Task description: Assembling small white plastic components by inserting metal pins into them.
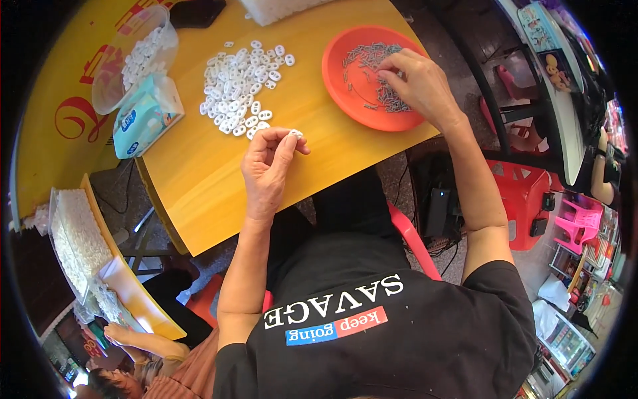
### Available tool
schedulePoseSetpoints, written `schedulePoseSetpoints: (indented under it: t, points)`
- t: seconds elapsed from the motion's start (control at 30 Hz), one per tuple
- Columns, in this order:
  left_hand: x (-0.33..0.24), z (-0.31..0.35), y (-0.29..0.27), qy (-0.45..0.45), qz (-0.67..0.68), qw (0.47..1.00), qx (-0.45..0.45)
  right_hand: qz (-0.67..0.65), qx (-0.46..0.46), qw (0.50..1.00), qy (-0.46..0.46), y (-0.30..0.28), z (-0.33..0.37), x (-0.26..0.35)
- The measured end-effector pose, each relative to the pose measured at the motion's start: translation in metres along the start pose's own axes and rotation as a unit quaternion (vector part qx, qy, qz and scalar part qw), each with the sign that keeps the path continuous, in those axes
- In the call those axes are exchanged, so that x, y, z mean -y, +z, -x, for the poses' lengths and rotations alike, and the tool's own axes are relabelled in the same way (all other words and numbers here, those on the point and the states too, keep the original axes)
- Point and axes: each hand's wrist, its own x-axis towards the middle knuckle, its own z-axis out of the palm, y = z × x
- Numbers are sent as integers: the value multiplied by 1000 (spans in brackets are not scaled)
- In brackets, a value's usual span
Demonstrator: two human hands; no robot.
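My left hand [266, 169] is closed in a pinch over the front part of the yellow table. Between its thumb and forefinger sits a small white plastic piece [296, 133], mostly covered by the fingertips. Just beyond it lies a loose heap of white two-holed plastic pieces [239, 83]. My right hand [422, 83] reaches over a round red bowl [339, 96] with thumb and forefinger drawn together. Small grey metal screws [392, 100] are spread across the bowl's bottom beneath those fingers. Whatever the right fingertips pinch is too small to make out.
At the table's left stand a clear tub [106, 90] of white pieces and a tissue pack [147, 116]. A dark flat object [197, 12] and a white block [282, 8] lie at the far edge. Another person's hand [119, 334] is at lower left, near a side table [149, 302].
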Motion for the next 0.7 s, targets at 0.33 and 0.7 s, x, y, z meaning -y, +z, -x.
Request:
schedulePoseSetpoints:
  t: [0.33,0.7]
  points:
    - [0,1,3,3,-23,1000,9,27,31,995,-86,4,-4,-1]
    - [0,2,2,-1,-23,1000,11,147,107,937,-299,3,-30,-19]
